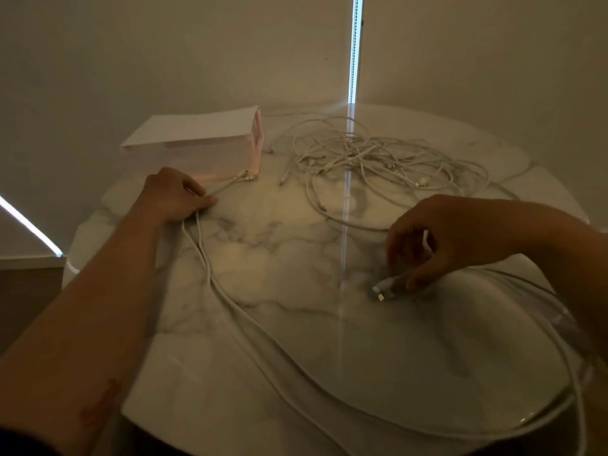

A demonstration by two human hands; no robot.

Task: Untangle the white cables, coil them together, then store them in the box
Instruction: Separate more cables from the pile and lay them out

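White cables (378,156): thin pale cords with small plugs, most in a loose tangle at the far right of the marble counter (279,245), just right of the box.
Separate strands (263,340): a few run in one long loop round the near edge, from one hand to the other.
Handling: light, limp and smooth, I'd say, so likely to slide on the stone and snag each other. Best held just behind the plugs.
Left grip (177,195): curled round the strands near the box, their plugs poking out towards it.
Right grip (437,245): pinching the other plug ends low over the counter, near right.
Box (197,156): pale pink, far left.
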